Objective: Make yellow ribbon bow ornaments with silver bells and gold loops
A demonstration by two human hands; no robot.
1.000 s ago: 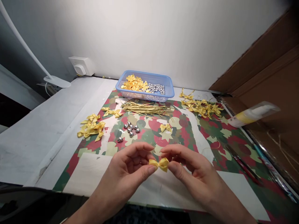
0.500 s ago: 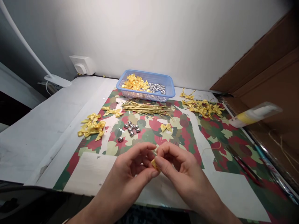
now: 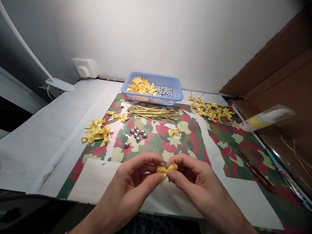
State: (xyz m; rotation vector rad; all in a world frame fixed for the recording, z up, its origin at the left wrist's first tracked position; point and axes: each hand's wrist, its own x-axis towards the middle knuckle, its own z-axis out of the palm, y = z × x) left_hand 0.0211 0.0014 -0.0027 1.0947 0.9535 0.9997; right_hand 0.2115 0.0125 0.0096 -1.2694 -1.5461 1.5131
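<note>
A yellow ribbon bow point(image 3: 165, 171) is pinched between my two hands near the front of the table. My left hand point(image 3: 136, 177) grips its left loop and my right hand point(image 3: 193, 177) its right loop, thumbs facing me. Beyond them on the patterned sheet lie several silver jingle bells point(image 3: 137, 133) and one loose yellow bow point(image 3: 174, 132). A heap of yellow bows point(image 3: 97, 131) rests at the left. Behind the bells, a bundle of thin gold ties point(image 3: 152, 112) is spread sideways.
A blue basket point(image 3: 179, 91) with bows and bells stands against the wall. Bows with ties point(image 3: 212, 111) are heaped at the back right. A bottle point(image 3: 266, 118), red-handled scissors point(image 3: 258, 175) and a cardboard box point(image 3: 280, 68) line the right side. A white lamp base point(image 3: 59, 84) sits at the left.
The bow, mostly hidden by my fingers before, now shows spread between both hands. My right hand has shifted slightly right, away from the left.
</note>
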